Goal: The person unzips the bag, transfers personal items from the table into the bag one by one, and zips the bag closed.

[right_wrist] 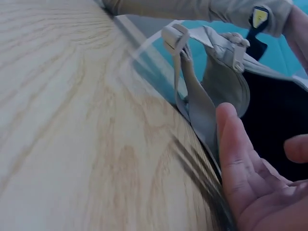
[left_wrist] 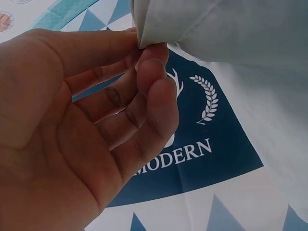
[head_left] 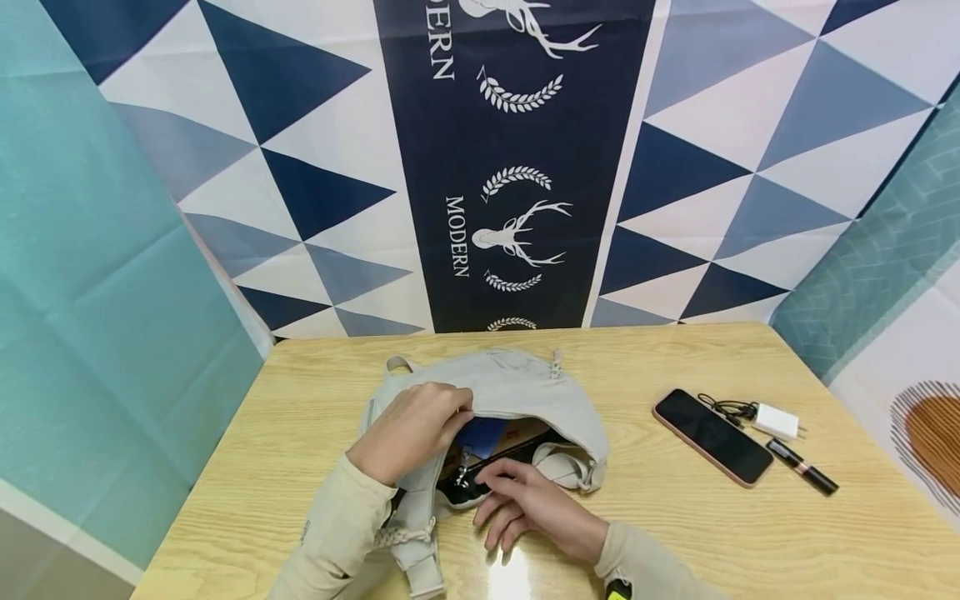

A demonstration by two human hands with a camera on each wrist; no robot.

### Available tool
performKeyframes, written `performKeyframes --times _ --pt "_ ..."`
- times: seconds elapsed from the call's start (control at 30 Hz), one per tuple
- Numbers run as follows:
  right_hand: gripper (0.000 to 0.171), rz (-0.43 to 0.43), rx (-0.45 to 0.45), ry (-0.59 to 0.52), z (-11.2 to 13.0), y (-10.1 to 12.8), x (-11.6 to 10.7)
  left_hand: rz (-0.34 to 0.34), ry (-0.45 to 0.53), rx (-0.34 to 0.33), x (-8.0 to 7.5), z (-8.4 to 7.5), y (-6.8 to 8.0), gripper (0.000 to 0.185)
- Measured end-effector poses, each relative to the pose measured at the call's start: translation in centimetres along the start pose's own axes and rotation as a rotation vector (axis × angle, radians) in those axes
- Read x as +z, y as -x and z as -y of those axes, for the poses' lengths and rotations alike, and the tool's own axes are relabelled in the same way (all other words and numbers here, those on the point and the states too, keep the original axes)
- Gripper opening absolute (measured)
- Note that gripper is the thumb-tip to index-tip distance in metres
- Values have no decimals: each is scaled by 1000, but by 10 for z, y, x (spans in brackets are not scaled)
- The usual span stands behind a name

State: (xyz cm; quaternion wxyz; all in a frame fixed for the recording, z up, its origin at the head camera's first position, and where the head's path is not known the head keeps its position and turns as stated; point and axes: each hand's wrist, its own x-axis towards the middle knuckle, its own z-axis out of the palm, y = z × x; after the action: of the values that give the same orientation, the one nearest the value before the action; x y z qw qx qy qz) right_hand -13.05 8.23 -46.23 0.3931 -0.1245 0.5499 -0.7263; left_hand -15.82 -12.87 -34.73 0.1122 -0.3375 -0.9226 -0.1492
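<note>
A pale grey-beige bag (head_left: pixel 517 387) lies on the table with its zipped mouth gaping towards me. My left hand (head_left: pixel 420 425) pinches the upper edge of the opening between thumb and fingers; the left wrist view shows the gripped fabric (left_wrist: pixel 159 24) up close. Just in front of the mouth is my right hand (head_left: pixel 532 504), its fingers loosely extended and nothing held in them. In the right wrist view that hand (right_wrist: pixel 260 192) is beside the dark interior. Inside the bag I see a blue flat item (head_left: pixel 482 435) and a small shiny charm or keys (head_left: pixel 462 475).
On the right of the wooden table (head_left: pixel 300 400) lie a phone (head_left: pixel 712 437), a white charger plug (head_left: pixel 777 422), a coiled black cable (head_left: pixel 731 408) and a black pen-like tube (head_left: pixel 802 467). A bag strap (head_left: pixel 420 558) trails towards the front edge. Patterned cloth (head_left: pixel 510 167) hangs behind the table.
</note>
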Motion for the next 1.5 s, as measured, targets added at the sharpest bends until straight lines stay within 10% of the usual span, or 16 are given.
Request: performKeyframes --times 0.37,0.8,1.5 --pt "47 104 -21 60 -1 -6 17 -14 -6 9 -1 -1 0 18" --pt "60 -5 -121 481 2 3 14 13 -7 -6 -2 -3 -2 20" --pt "51 136 -164 597 12 51 -3 -2 2 5 1 -2 0 20"
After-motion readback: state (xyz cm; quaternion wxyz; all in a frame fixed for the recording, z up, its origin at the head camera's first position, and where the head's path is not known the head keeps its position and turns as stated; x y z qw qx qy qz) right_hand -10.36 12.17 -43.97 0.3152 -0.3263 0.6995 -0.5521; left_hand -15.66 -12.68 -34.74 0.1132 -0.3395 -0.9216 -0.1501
